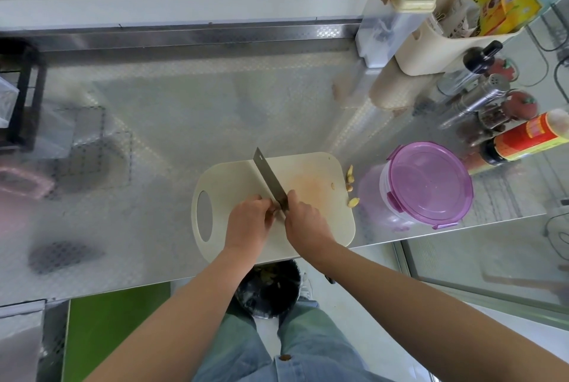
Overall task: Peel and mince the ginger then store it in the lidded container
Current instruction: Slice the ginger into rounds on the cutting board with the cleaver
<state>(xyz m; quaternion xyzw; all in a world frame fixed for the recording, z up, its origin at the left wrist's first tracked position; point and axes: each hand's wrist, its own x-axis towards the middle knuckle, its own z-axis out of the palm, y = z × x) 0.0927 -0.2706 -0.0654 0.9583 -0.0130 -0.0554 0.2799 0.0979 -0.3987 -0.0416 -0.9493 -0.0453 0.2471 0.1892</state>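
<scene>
Steel tabletop (184,104) is carrying a cream cutting board (234,178) at its near edge.
Bare metal is lying open leftward; the purple-lidded container (428,184) is standing just right of the board. The right hand (303,218) is gripping the cleaver (268,178), the left hand (249,218) is pinching mostly hidden ginger (273,211) against the blade, and loose ginger pieces (351,178) are sitting along the board's right edge.

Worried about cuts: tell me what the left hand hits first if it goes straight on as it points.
Probably the cleaver: the left hand points right at its blade, almost touching, the right hand just beyond. The ginger it pinches barely shows.
</scene>
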